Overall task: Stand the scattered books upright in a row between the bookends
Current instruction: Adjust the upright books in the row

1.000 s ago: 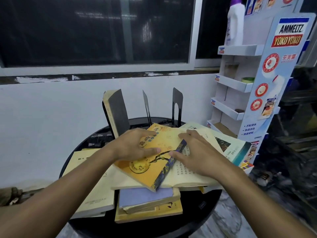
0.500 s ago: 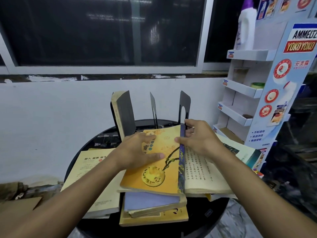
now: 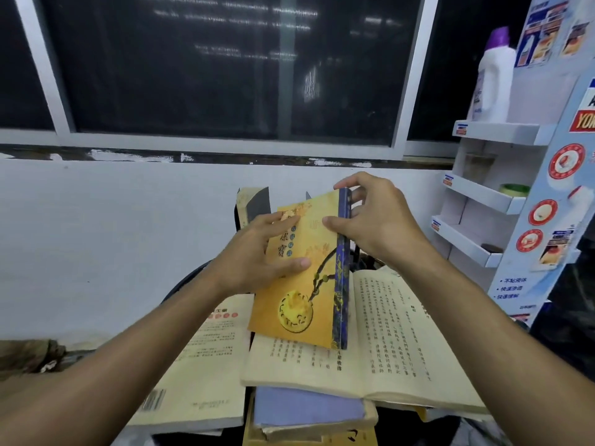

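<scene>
An orange book with a blue spine (image 3: 302, 284) is lifted above the pile, tilted up. My left hand (image 3: 257, 255) grips its left edge, thumb across the cover. My right hand (image 3: 376, 220) holds the spine near the top, thumb on the cover and fingers behind. Below it lies an open book with printed pages (image 3: 386, 336), on top of a lavender book (image 3: 306, 407). A cream book (image 3: 199, 365) lies flat at the left. One dark-covered book (image 3: 252, 204) stands upright behind my left hand. The bookends are mostly hidden behind the lifted book and my hands.
The books rest on a round black table (image 3: 183, 284) against a white wall. A white cardboard display stand (image 3: 489, 194) with shelves stands at the right, with a white bottle (image 3: 492, 78) on its top shelf. A dark window runs above the wall.
Both hands have raised the orange book off the open book and tilted it up toward the back. My right hand moved up the spine to its top.
</scene>
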